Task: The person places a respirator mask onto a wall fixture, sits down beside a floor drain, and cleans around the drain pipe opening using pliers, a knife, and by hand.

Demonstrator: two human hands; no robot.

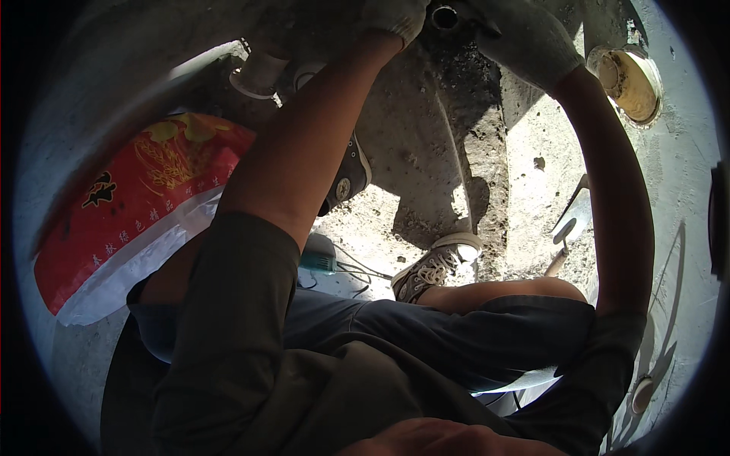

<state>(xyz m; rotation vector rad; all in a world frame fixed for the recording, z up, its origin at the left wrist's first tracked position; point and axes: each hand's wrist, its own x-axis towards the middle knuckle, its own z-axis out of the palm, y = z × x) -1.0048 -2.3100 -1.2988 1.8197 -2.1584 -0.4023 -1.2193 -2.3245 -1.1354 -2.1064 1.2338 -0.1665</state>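
Observation:
Both my arms stretch far forward, and each hand wears a pale work glove. My left hand (397, 17) is at the top edge, just left of a round pipe opening (444, 17); its fingers are cut off by the frame and shadow. My right hand (528, 45) is on the other side of that opening, over dark, rough, damp-looking ground (475, 91). A small dark shape shows by its fingertips, too shadowed to tell whether it is held. Right of my right wrist, a yellowish pipe stub (635, 85) sticks out of the grey wall.
A trowel (572, 219) with a wooden handle lies by my right knee. A green power tool (318, 254) with a dark cable rests between my legs. A red printed sack (152, 182) fills the left side. Another pipe stub (259, 74) stands beyond it. My sneakers (433, 267) are on the floor.

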